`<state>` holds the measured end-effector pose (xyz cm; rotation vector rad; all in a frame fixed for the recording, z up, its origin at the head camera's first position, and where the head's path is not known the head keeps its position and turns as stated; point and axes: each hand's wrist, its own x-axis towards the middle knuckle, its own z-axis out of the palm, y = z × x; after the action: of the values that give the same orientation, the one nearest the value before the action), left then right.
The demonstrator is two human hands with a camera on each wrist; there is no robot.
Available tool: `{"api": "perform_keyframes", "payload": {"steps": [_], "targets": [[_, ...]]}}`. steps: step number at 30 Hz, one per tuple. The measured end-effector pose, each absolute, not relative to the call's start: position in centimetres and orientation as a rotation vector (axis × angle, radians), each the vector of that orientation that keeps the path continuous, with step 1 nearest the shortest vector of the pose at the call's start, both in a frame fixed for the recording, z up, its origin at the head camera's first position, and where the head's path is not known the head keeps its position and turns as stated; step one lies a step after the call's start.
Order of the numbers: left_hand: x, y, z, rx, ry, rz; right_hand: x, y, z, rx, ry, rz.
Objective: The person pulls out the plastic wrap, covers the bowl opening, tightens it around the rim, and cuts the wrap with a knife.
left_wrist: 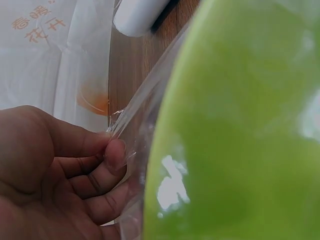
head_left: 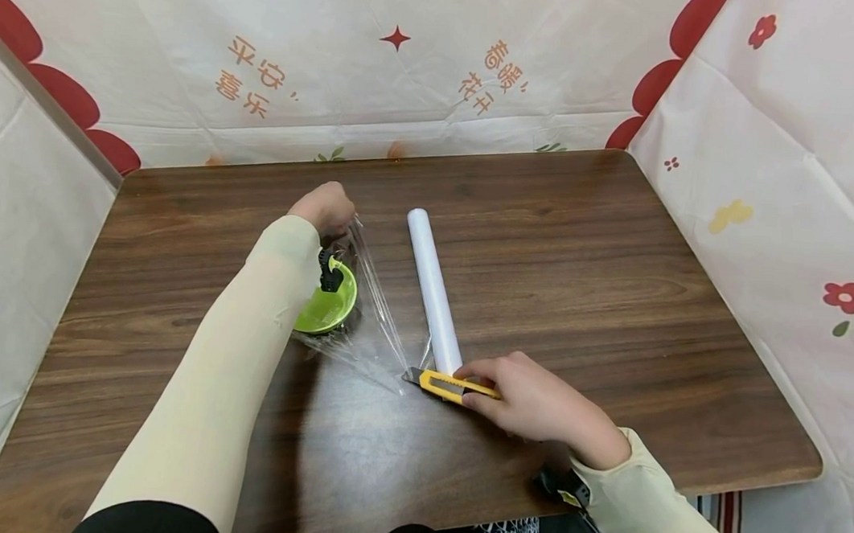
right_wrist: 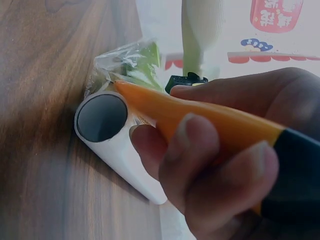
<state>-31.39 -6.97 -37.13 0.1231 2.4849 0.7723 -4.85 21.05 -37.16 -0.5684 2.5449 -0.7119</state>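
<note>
A green bowl [head_left: 329, 303] stands left of the table's middle, partly hidden by my left forearm, with clear plastic wrap [head_left: 376, 296] over and around it. My left hand [head_left: 326, 207] is beyond the bowl; in the left wrist view its thumb and forefinger pinch the wrap's edge beside the bowl [left_wrist: 240, 130]. In my right hand [head_left: 529, 394] I grip a yellow utility knife [head_left: 457, 387], its tip at the stretched wrap. The white roll [head_left: 434, 291] lies just beyond the knife, and the right wrist view shows its hollow end [right_wrist: 102, 118].
Everything lies on a brown wood-grain table [head_left: 579, 274]. White printed cloth [head_left: 408, 72] hangs behind the table and along both sides. A dark device with a cable [head_left: 563, 487] is by my right wrist at the front edge.
</note>
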Motion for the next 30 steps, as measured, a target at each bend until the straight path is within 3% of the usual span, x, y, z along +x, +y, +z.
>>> {"api": "perform_keyframes", "payload": {"steps": [30], "targets": [[-32.1,-8.2,-37.4,0.098,2.56,0.676,-3.7,21.2,-37.1,-0.662,2.554,-0.632]]}}
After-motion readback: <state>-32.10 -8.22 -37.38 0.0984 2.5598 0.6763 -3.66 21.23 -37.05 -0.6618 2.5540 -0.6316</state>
